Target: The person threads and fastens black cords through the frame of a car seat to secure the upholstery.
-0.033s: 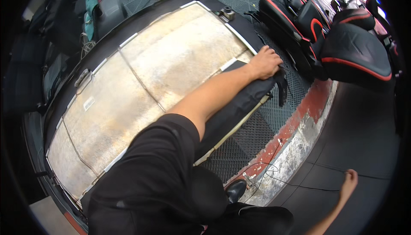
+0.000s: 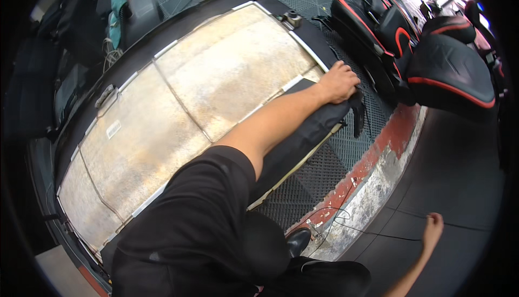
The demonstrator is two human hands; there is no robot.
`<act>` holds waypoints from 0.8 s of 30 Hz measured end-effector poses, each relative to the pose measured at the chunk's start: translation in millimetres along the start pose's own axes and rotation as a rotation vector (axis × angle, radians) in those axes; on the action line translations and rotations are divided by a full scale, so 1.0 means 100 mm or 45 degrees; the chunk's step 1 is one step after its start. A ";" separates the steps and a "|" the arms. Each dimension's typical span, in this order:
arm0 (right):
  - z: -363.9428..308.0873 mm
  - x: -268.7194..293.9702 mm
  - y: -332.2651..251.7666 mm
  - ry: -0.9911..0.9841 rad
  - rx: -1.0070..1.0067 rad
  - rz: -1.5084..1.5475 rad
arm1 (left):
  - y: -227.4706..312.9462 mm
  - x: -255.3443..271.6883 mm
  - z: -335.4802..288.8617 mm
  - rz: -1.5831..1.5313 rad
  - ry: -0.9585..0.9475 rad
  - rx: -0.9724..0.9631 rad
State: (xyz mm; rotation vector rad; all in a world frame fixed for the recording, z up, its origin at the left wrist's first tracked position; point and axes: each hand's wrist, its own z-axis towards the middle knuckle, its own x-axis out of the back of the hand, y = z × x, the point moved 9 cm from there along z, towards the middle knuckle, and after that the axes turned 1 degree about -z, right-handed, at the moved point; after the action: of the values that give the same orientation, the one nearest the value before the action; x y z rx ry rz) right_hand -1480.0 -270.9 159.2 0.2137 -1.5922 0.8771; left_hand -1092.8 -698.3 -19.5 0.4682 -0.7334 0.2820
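A large pale foam seat pad lies with its stained underside up, edged by white strips and crossed by thin metal wires. Black cover material runs around its border. My left hand has its fingers curled over the cover at the pad's right corner, beside a dangling black strap. Away at the lower right, my right hand is raised apart from the pad, fingers drawn together. A thin black cord passes close by those fingers; whether they pinch it or something else is too small to tell.
Black car seats with red trim stand at the far right. A small metal object rests on the pad's far corner. Left behind it, a teal cloth hangs by a grey container. A worn red-and-white ledge borders the grated mat.
My right hand has shifted slightly left. My left hand keeps its hold on the cover, and the view has moved only a little.
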 end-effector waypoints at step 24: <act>0.54 -3.14 -3.26 -0.486 0.958 0.807 | 0.00 0.07 -0.10 -0.146 0.178 0.152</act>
State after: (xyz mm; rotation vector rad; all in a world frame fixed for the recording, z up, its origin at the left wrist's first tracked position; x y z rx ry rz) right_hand -1253.6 -637.2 8.9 0.4334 -1.6269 2.0199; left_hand -1082.4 -692.5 -21.3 0.5952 -0.5533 0.2492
